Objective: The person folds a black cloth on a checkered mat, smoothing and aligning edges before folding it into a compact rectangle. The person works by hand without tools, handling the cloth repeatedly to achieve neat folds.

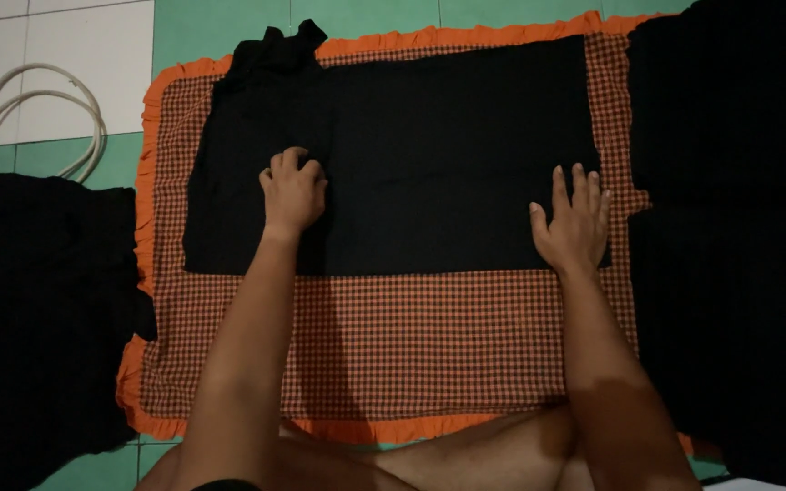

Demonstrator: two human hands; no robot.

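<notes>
While kneeling over the mat, the person is working two-handed on one garment:
far left: white coiled hose (43, 123) lying on green and white tiled floor (93, 36); crumpled black cloth heap (38, 309) sitting below it.
mat: orange-frilled checked fabric mat (411, 336) lying under everything.
cloth: flat black rectangular garment (448, 155) lying spread on the mat.
left hand (293, 193): fingers curled, pinching a fold of the garment.
right hand (575, 223): flat, fingers spread, pressing the garment's right edge.
far right: dark folded cloth pile (730, 227).
risk: the pinch is probably dragging fabric, creasing it if the pressing palm slips.
containers: none showing.
</notes>
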